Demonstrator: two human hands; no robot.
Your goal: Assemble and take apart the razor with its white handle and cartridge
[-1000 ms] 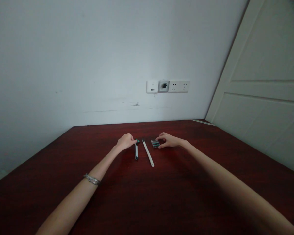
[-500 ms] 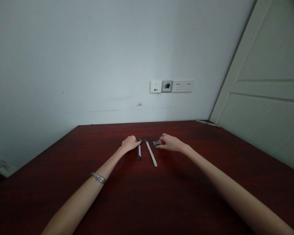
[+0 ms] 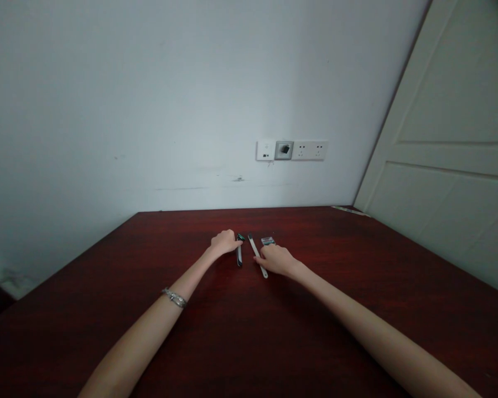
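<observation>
A razor (image 3: 239,257) with a green head and a pale-and-dark handle lies on the table. My left hand (image 3: 224,242) is closed at its upper end, the thumb across its neck and the other fingers curled. To its right lies a slim white toothbrush-like stick (image 3: 254,247) with a dark head and a hole in its handle end. My right hand (image 3: 277,260) is low over this stick, thumb reaching across the handle and fingers apart from it on the right side. Just beyond the right hand sits a small clear case (image 3: 268,241), partly hidden by the knuckles.
The dark red wooden table (image 3: 216,337) meets a white wall behind. Sockets (image 3: 310,150) and a switch panel are set in the wall. A pale panelled door (image 3: 448,149) stands at the right. A thin printed strip (image 3: 351,210) lies at the table's back right corner.
My right hand has let go of the clear case and moved left and nearer, to the white stick. My left hand has stayed at the razor. The view has shifted slightly.
</observation>
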